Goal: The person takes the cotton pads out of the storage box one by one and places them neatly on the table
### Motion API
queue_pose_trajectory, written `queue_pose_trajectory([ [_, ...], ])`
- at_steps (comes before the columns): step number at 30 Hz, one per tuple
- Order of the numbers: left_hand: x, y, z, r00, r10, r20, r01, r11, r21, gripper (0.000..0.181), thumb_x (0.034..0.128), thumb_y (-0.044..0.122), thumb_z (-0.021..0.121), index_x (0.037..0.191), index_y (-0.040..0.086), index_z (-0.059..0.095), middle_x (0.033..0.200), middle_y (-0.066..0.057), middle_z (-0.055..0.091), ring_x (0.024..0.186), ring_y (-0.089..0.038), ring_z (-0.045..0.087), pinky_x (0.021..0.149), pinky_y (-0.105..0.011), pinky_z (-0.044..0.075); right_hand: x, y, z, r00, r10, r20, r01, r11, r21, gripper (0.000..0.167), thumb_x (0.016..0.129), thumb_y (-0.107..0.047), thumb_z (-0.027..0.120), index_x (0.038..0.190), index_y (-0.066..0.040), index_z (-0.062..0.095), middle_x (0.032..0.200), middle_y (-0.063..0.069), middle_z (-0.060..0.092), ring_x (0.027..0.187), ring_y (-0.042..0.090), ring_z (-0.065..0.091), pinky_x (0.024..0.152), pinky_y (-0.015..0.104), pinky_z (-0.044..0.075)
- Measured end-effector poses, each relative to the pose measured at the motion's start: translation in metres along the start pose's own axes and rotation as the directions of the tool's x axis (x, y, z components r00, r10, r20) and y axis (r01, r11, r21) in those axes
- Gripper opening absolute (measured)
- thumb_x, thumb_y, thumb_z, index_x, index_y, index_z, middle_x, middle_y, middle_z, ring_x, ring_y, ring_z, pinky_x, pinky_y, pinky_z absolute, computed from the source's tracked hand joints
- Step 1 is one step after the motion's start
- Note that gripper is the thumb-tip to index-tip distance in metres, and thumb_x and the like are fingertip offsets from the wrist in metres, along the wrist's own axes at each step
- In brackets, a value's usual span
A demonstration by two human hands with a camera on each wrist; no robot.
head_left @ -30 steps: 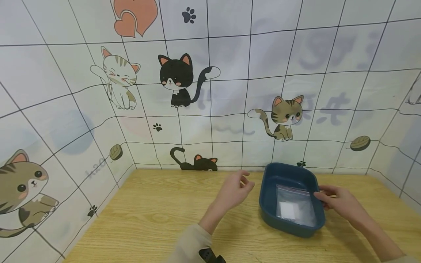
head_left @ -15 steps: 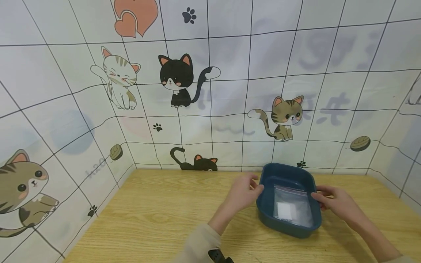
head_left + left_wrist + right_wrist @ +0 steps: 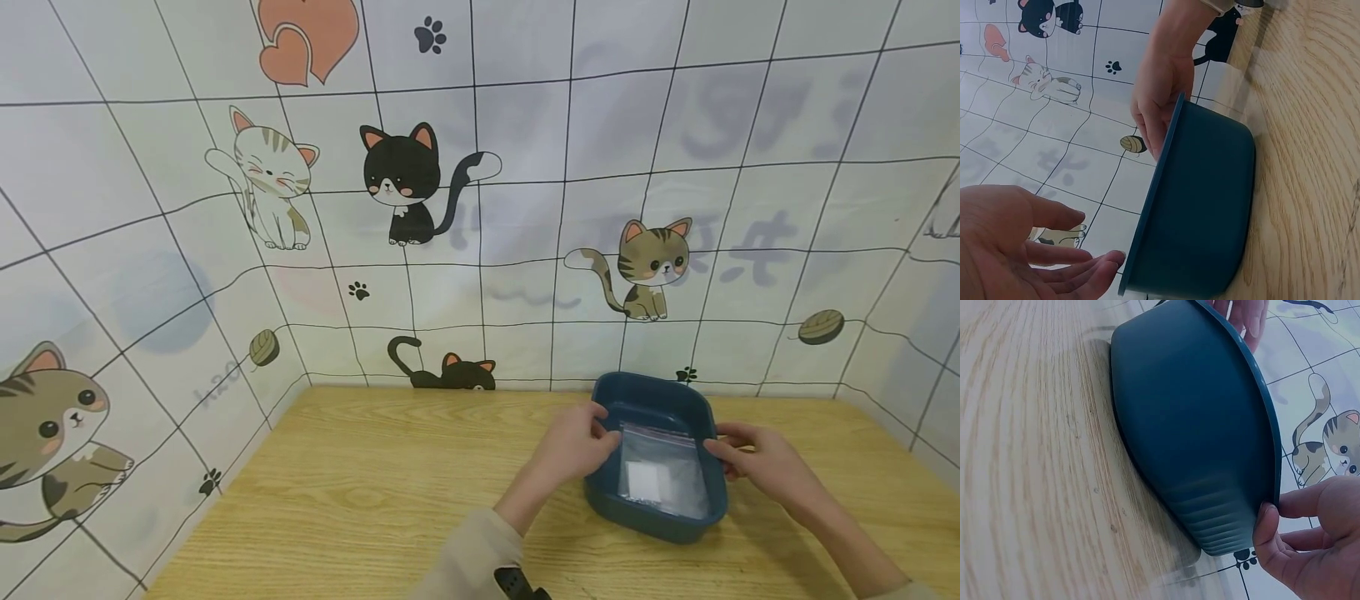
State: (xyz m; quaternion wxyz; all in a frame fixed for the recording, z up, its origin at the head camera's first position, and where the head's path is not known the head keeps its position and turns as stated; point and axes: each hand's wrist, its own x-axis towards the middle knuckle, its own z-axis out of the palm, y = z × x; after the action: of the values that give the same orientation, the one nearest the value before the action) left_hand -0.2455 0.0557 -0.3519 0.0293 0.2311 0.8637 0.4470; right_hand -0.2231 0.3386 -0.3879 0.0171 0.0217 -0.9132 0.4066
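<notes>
A dark blue plastic bin (image 3: 651, 521) stands on the table at the right of the head view. Inside lies a clear zip-lock bag (image 3: 686, 473) with a white square (image 3: 642, 481) in or under it; I cannot tell which. My right hand (image 3: 772, 467) pinches the bin's right rim, thumb and fingers on either side, as the right wrist view confirms. By the left rim is my left hand (image 3: 573, 442), its fingers loosely bent. In the left wrist view the left hand's fingertips (image 3: 1110, 259) come close to or touch the rim without gripping it.
The light wooden table (image 3: 375, 475) extends left of the bin. Behind it rises a white gridded wall covering (image 3: 517, 233) printed with cartoon cats. A dark watch-like band (image 3: 517, 582) sits at the left sleeve.
The bin has shifted slightly left, with my right hand holding its rim throughout. My left hand has moved right, from beside the bin to its left rim.
</notes>
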Motion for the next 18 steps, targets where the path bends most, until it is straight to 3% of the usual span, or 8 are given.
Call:
queue_pose_trajectory([
  [7, 0.002, 0.005, 0.008, 1.000, -0.017, 0.025, 0.016, 1.000, 0.015, 0.038, 0.0966, 0.016, 0.068, 0.129, -0.002, 0.062, 0.087, 0.002, 0.067, 0.068, -0.005, 0.056, 0.063, -0.021, 0.049, 0.000, 0.000, 0.000, 1.000, -0.003, -0.009, 0.003, 1.000, 0.000, 0.058, 0.104, -0.024, 0.058, 0.136, 0.023, 0.043, 0.108, 0.020, 0.066, 0.074, 0.017, 0.063, 0.068, 0.033, 0.056],
  [14, 0.006, 0.007, 0.013, 0.998, 0.000, 0.068, -0.001, 1.000, 0.016, 0.036, 0.0954, 0.016, 0.069, 0.127, -0.001, 0.064, 0.091, -0.001, 0.070, 0.070, -0.005, 0.059, 0.065, -0.020, 0.050, 0.000, 0.001, 0.000, 1.000, 0.000, -0.006, 0.000, 1.000, 0.011, 0.060, 0.105, -0.024, 0.057, 0.137, 0.023, 0.041, 0.112, 0.026, 0.065, 0.075, 0.017, 0.064, 0.068, 0.032, 0.056],
  [18, 0.007, 0.006, 0.017, 0.996, -0.022, 0.091, 0.022, 1.000, 0.003, 0.038, 0.0956, 0.018, 0.069, 0.129, 0.001, 0.063, 0.094, 0.001, 0.071, 0.072, -0.005, 0.062, 0.067, -0.021, 0.051, -0.001, 0.001, 0.001, 1.000, -0.010, -0.006, 0.010, 1.000, 0.021, 0.062, 0.105, -0.025, 0.057, 0.138, 0.024, 0.039, 0.116, 0.030, 0.063, 0.076, 0.018, 0.065, 0.068, 0.033, 0.057],
])
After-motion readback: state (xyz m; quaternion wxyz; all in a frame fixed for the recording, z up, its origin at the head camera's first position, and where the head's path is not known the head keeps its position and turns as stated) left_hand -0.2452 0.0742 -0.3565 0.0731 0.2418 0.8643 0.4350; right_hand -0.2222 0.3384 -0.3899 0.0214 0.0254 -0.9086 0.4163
